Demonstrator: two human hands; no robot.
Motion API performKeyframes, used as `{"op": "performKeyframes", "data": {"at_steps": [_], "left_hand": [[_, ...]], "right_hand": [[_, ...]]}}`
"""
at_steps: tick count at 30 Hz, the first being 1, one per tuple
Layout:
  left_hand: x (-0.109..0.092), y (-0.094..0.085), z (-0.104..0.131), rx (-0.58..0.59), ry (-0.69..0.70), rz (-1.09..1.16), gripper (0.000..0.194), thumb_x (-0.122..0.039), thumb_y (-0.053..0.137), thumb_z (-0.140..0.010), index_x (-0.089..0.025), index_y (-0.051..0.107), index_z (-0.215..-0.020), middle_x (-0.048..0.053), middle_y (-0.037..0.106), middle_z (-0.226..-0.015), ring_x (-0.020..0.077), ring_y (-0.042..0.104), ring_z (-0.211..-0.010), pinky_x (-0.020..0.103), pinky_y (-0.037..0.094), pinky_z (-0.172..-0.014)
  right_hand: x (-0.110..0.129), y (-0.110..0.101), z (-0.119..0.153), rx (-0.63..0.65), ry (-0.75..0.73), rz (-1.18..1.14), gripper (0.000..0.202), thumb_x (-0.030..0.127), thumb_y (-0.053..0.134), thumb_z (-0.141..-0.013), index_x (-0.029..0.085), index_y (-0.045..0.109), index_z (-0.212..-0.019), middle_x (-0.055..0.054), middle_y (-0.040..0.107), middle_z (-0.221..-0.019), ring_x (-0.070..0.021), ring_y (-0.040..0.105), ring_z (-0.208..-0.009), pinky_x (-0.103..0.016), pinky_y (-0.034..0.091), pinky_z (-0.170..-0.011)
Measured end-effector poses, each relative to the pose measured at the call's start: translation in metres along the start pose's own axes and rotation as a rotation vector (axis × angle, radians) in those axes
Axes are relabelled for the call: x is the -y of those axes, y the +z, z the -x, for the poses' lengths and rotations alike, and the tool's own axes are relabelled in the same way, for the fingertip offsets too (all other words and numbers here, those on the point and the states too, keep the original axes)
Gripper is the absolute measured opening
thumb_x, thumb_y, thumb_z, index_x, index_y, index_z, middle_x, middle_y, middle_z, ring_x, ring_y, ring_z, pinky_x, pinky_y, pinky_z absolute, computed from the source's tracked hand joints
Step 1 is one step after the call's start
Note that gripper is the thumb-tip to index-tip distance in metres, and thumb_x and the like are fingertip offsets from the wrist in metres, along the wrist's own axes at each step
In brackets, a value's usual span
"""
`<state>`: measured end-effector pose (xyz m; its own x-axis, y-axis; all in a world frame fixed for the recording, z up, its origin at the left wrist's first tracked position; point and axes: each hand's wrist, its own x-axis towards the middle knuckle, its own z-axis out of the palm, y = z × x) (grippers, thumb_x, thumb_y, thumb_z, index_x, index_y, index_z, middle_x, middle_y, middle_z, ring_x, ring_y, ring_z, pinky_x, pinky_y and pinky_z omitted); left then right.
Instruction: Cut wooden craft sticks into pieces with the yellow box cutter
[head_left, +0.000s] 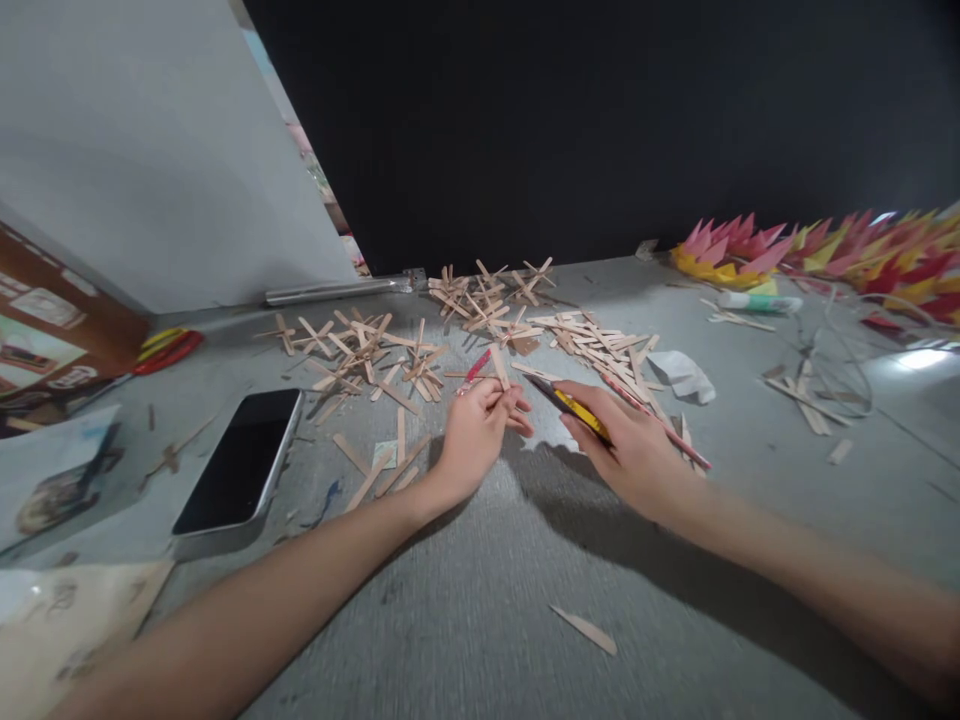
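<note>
Near the middle of the grey surface, my left hand is closed on a wooden craft stick that points up from its fingers. A red strip shows just behind those fingers; whether it is held too, I cannot make out. My right hand grips a yellow and black utility knife, its dark tip aimed at the left hand and a short gap away from it. Loose craft sticks lie in a heap beyond the right hand. Star-shaped clusters of sticks spread out beyond the left hand.
A phone lies left of my left arm. At the far left are a brown box and red-yellow pliers-like handles. Pink and yellow paper petals, a glue tube and a crumpled tissue sit right. A pointed stick piece lies in front.
</note>
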<state>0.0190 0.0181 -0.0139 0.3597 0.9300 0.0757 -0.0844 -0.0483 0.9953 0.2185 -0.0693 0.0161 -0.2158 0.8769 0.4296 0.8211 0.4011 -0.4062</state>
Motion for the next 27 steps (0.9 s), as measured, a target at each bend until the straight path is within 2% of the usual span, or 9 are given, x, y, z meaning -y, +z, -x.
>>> {"op": "performKeyframes", "data": {"at_steps": [4, 10, 15, 18, 23, 27], "left_hand": [[-0.003, -0.001, 0.003, 0.039, 0.003, -0.071, 0.037, -0.048, 0.069, -0.1, -0.016, 0.07, -0.082, 0.004, 0.073, -0.07, 0.0176, 0.075, -0.061, 0.025, 0.058, -0.06], [-0.005, 0.0, 0.003, 0.066, -0.011, -0.086, 0.038, -0.049, 0.068, -0.1, -0.016, 0.071, -0.08, 0.003, 0.072, -0.067, 0.0178, 0.074, -0.06, 0.026, 0.059, -0.061], [-0.003, 0.0, 0.004, 0.059, 0.005, -0.129, 0.041, -0.052, 0.065, -0.101, -0.017, 0.071, -0.08, 0.003, 0.073, -0.068, 0.0187, 0.074, -0.061, 0.027, 0.058, -0.062], [-0.001, 0.0, 0.005, 0.041, 0.014, -0.184, 0.038, -0.051, 0.063, -0.103, -0.018, 0.074, -0.088, 0.004, 0.076, -0.071, 0.0204, 0.077, -0.066, 0.028, 0.058, -0.066], [0.0, 0.001, 0.006, 0.042, 0.042, -0.174, 0.032, -0.046, 0.064, -0.102, -0.018, 0.073, -0.092, 0.006, 0.079, -0.085, 0.021, 0.079, -0.072, 0.028, 0.058, -0.066], [-0.002, 0.002, 0.007, 0.027, 0.053, -0.188, 0.035, -0.048, 0.064, -0.103, -0.018, 0.071, -0.086, 0.004, 0.076, -0.08, 0.021, 0.079, -0.071, 0.027, 0.058, -0.066]], "right_hand": [[-0.003, 0.003, 0.003, 0.018, -0.004, -0.028, 0.045, 0.027, 0.047, -0.113, 0.031, 0.047, -0.158, -0.008, 0.076, -0.133, -0.0223, 0.079, -0.099, -0.037, 0.064, -0.09], [-0.004, 0.005, 0.004, 0.011, -0.04, -0.025, 0.048, 0.024, 0.048, -0.112, 0.032, 0.049, -0.159, -0.006, 0.073, -0.142, -0.0217, 0.079, -0.108, -0.037, 0.065, -0.095], [-0.004, 0.005, 0.003, 0.014, -0.027, 0.013, 0.048, 0.023, 0.045, -0.112, 0.031, 0.049, -0.16, -0.006, 0.074, -0.139, -0.0215, 0.078, -0.109, -0.036, 0.065, -0.093], [-0.003, 0.005, 0.003, 0.018, -0.033, 0.055, 0.049, 0.022, 0.044, -0.111, 0.03, 0.049, -0.16, -0.007, 0.074, -0.138, -0.0231, 0.077, -0.113, -0.036, 0.065, -0.089], [-0.004, 0.007, 0.007, 0.035, -0.042, 0.183, 0.051, 0.02, 0.047, -0.108, 0.024, 0.051, -0.159, -0.012, 0.078, -0.126, -0.0247, 0.079, -0.095, -0.035, 0.063, -0.076], [-0.004, 0.012, 0.01, 0.043, -0.044, 0.142, 0.053, 0.016, 0.047, -0.106, 0.02, 0.05, -0.159, -0.014, 0.078, -0.123, -0.0253, 0.079, -0.095, -0.036, 0.063, -0.079]]}}
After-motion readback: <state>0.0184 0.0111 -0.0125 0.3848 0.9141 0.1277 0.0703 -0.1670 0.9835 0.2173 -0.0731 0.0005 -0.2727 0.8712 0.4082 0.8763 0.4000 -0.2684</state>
